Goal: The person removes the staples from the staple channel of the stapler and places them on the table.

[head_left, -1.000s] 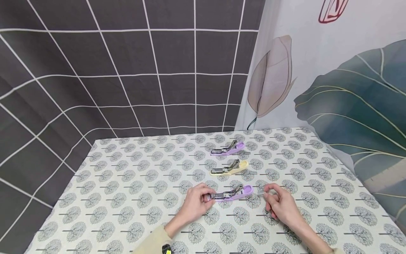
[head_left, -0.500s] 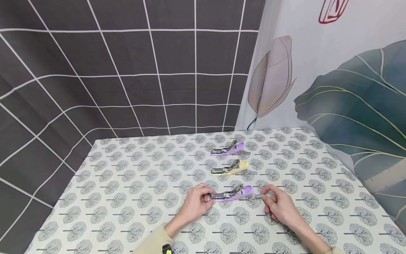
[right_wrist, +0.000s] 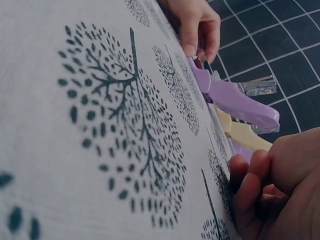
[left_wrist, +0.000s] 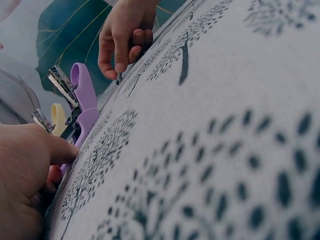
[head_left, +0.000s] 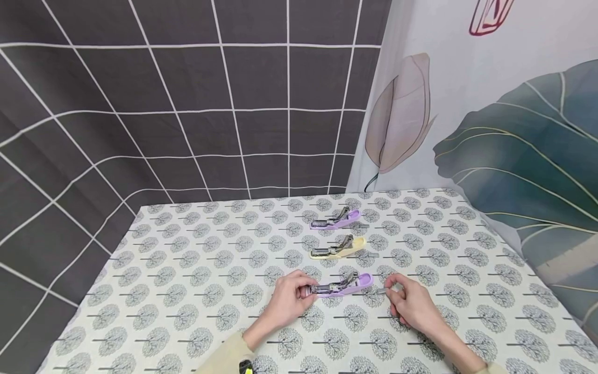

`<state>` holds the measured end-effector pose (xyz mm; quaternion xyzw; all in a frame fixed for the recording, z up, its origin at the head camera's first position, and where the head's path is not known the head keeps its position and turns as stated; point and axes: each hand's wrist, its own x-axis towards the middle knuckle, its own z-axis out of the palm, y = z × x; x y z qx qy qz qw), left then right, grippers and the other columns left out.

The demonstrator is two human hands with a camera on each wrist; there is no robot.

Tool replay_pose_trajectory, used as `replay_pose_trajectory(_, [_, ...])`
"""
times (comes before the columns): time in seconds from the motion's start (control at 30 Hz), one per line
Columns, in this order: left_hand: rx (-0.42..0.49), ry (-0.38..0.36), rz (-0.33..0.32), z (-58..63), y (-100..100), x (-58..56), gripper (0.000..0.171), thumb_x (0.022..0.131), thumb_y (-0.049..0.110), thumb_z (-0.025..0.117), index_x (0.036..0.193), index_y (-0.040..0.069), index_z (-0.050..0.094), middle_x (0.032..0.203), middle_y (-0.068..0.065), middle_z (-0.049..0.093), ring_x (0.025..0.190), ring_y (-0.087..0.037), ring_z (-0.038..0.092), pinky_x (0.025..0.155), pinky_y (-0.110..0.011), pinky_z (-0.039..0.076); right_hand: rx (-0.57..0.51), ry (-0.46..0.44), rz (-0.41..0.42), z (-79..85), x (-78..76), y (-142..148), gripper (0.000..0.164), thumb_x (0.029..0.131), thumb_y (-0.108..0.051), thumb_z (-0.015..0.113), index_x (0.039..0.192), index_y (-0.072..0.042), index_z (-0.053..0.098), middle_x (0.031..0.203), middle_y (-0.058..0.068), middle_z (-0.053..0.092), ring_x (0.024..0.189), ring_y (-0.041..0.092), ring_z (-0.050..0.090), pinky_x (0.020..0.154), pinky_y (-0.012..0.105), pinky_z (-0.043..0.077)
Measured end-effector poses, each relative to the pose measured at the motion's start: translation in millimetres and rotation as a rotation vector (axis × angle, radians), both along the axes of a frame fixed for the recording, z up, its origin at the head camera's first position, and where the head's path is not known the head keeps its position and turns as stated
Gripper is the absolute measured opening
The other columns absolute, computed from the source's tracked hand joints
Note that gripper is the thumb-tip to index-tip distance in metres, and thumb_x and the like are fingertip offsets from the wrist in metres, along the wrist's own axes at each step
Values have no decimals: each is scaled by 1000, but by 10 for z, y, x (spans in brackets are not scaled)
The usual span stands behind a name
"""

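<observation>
Nearest me lies a purple stapler (head_left: pixel 365 281), its metal parts (head_left: pixel 334 286) exposed on top and its rounded right end raised. My left hand (head_left: pixel 289 298) grips its left end between thumb and fingers, as the left wrist view also shows. To the right of the stapler, my right hand (head_left: pixel 411 298) pinches a small grey strip (head_left: pixel 381 291) that looks like a row of staples, held low over the cloth. In the right wrist view, the curled fingers (right_wrist: pixel 250 185) hide most of the strip, and the purple stapler (right_wrist: pixel 240 102) stands beyond them.
Behind the near stapler sit a yellow stapler (head_left: pixel 358 243) and another purple stapler (head_left: pixel 353 214), lined up alike. A grey strip (head_left: pixel 372 255) lies by the yellow one, another strip (head_left: pixel 363 226) by the far one. A tree-print cloth (head_left: pixel 187 291) covers the table; curtains (head_left: pixel 187 104) hang behind.
My right hand has shifted slightly left toward the near stapler, and more of the grey strip shows at its fingertips than a second ago. The left hand and the stapler have stayed put.
</observation>
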<state>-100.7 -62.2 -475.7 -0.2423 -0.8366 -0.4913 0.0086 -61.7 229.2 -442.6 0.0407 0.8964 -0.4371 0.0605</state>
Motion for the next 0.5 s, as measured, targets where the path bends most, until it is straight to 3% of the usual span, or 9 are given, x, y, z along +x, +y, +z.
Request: replay_pose_trajectory(0.5, [-6,2,1,-6,3,-4,26,77,-8,79,100,2,74,88,1,64,65,-2,50,56,-18,47,102,47,35,8,8,-23,11,94,3,58,101,-6,61,56,1,54,40,16,50,36,27,41])
